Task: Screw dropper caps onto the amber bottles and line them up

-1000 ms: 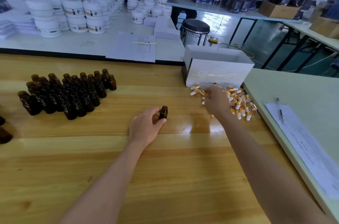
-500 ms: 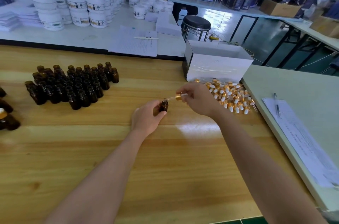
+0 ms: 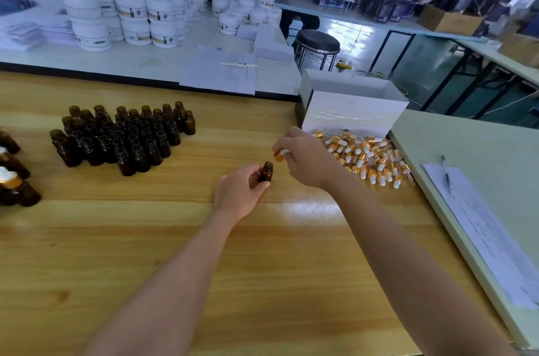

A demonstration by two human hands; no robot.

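Where the hands meet: just right of centre on the wooden table (image 3: pixel 262 268).
Left hand (image 3: pixel 239 195): thumb and fingers curl round one small amber bottle (image 3: pixel 267 171), which stands upright with its mouth bare. The thumb hides its base, so contact with the table cannot be told.
Right hand (image 3: pixel 309 160): fingertips pinch a dropper cap (image 3: pixel 279 156) just above and right of the bottle's mouth, not touching it. Only the gold collar and a sliver of white bulb show, and the glass pipette cannot be made out.
Loose dropper caps (image 3: pixel 367 157): a scattered heap of gold and white, right of the hands, partly hidden behind the right hand.
White box (image 3: pixel 353 110): open-topped, just beyond the heap. Its inside is out of sight.
Uncapped amber bottles (image 3: pixel 122 136): a tight cluster standing far left of the hands, well apart from them.
Capped bottles (image 3: pixel 11 180): a few at the left edge, cut off by the frame and blurred.
Pale green table (image 3: pixel 466 151): butts the right side, carrying printed sheets (image 3: pixel 481 233) with unreadable text and a pen (image 3: pixel 446 173).
Far background: white jars (image 3: pixel 131 17) stacked on a white table, a black stool (image 3: pixel 316 41), and dark cartons too blurred to read.
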